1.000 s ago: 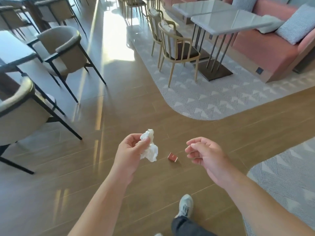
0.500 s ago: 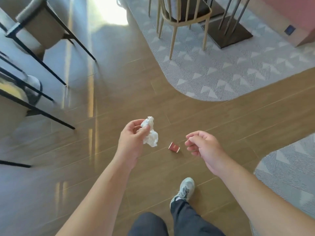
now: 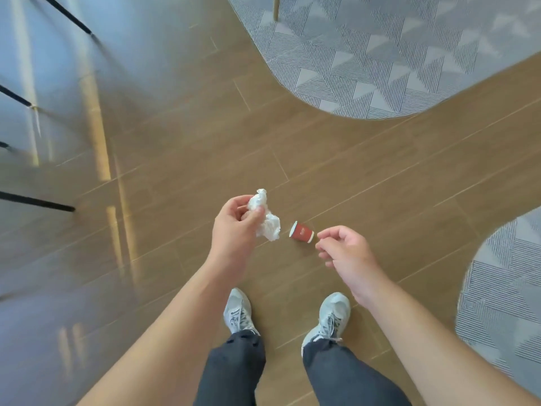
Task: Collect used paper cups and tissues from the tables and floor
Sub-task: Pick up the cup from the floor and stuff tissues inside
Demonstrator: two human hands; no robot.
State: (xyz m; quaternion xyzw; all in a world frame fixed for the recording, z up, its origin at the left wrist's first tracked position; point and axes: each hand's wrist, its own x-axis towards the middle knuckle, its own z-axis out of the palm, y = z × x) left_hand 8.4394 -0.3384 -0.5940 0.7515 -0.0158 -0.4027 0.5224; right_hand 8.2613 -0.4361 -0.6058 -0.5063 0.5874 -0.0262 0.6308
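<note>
On the wooden floor, just ahead of the person's shoes, a small red paper cup is lying on its side, white rim facing left. Left hand is gripping a crumpled white tissue, soft and creased, bulging out past the thumb. Right hand is hanging above and right of the cup, fingers loosely curled, holding nothing. Picking it up probably calls for bending low and taking the cup lightly across its tapered wall, since thin paper crushes easily and a round body can roll on the smooth planks. Grey patterned rugs are lying far and right; dark chair legs are showing at left.
</note>
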